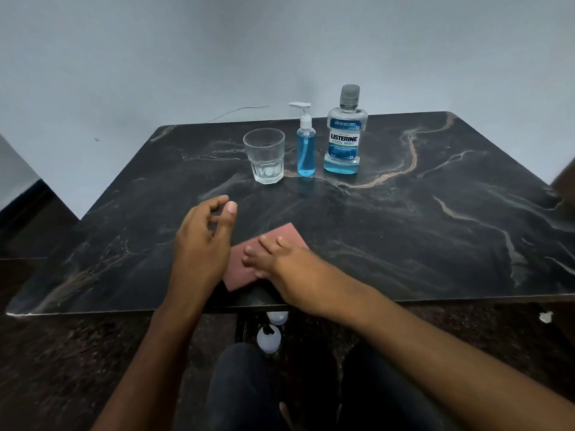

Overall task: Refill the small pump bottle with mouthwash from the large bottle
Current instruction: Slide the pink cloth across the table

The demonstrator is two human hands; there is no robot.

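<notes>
The small pump bottle (305, 147) stands upright at the back of the dark marble table (435, 231), nearly full of blue liquid, with its white pump on. Right of it stands the large mouthwash bottle (344, 135), capped, with only a little blue liquid at the bottom. My left hand (203, 241) hovers over the table's near middle, fingers loosely curled and apart, holding nothing. My right hand (280, 262) lies flat on a pink cloth (249, 262) near the front edge. Both hands are well short of the bottles.
An empty clear glass (265, 159) stands left of the pump bottle. Under the table's front edge are two pale bottles (269, 337) on the dark floor, between my knees. A grey wall rises behind the table. A crumpled white scrap (545, 316) lies on the floor at right.
</notes>
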